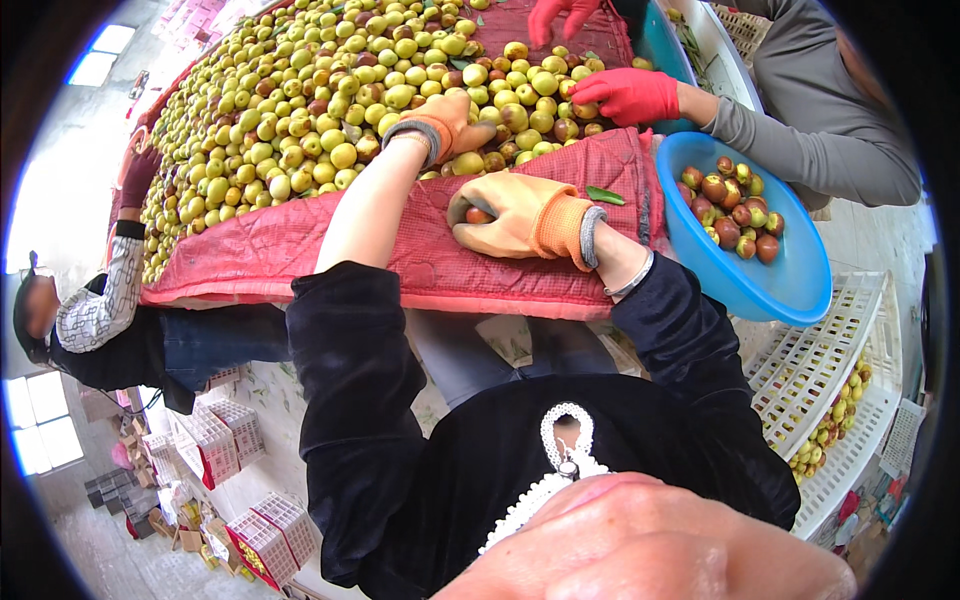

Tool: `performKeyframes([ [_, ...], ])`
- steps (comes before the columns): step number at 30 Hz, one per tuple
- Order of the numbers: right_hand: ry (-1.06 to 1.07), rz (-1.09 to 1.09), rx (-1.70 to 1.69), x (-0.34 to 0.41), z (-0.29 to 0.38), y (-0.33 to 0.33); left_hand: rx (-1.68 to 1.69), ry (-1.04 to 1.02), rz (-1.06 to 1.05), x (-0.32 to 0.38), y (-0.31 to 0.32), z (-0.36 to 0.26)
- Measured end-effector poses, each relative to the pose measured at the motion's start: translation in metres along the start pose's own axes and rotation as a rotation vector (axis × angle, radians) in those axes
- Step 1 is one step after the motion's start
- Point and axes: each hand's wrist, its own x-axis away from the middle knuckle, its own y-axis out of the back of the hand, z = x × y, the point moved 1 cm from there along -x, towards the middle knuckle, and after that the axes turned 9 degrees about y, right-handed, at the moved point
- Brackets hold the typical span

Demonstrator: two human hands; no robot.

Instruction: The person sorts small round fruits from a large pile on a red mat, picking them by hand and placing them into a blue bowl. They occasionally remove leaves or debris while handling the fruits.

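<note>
A large heap of green and reddish-brown jujubes (300, 112) covers the table, which is lined with quilted red cloth (450, 262). My left hand (442, 131), in an orange coated glove, reaches into the near side of the heap with its fingers among the fruit; whether it grips one cannot be told. Over the red cloth edge, my right hand (517, 217), gloved alike, curls around a reddish jujube (478, 216). A green leaf (604, 196) lies on the cloth just right of that hand. Mostly red-brown jujubes (726, 202) sit in a blue plastic basin (787, 277) at the right.
A co-worker's red-gloved hands (634, 96) are at the heap's right end, close to mine. Another person (97, 322) stands at the left end. White plastic crates (817, 352), with jujubes in them, stand below the basin. More crates (274, 536) and boxes are on the floor at lower left.
</note>
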Motion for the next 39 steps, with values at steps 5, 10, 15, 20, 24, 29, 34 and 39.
performKeyframes([
  [5,-0.064,0.013,0.099,0.002,0.016,0.002,0.298,0.017,-0.109,-0.018,-0.013,0.016],
  [10,-0.144,0.016,0.063,0.004,0.011,0.011,0.586,-0.102,-0.316,-0.030,0.015,0.018],
  [15,-0.147,0.029,0.076,0.006,0.011,0.013,0.118,0.028,-0.409,-0.007,0.068,0.080],
  [20,-0.122,0.049,0.088,0.006,0.017,0.014,-0.265,0.314,0.100,0.035,0.061,0.116],
  [24,-0.107,0.053,0.084,0.006,0.021,0.011,-0.016,0.205,0.145,0.027,0.010,0.113],
  [29,-0.086,0.029,0.057,0.007,0.015,0.010,0.013,0.233,0.061,0.013,0.001,0.092],
  [34,-0.087,0.043,0.056,0.007,0.024,0.013,-0.108,0.174,0.019,0.000,0.003,0.068],
  [39,-0.059,0.037,0.057,0.006,0.020,0.011,0.010,0.190,0.024,-0.006,0.015,0.039],
])
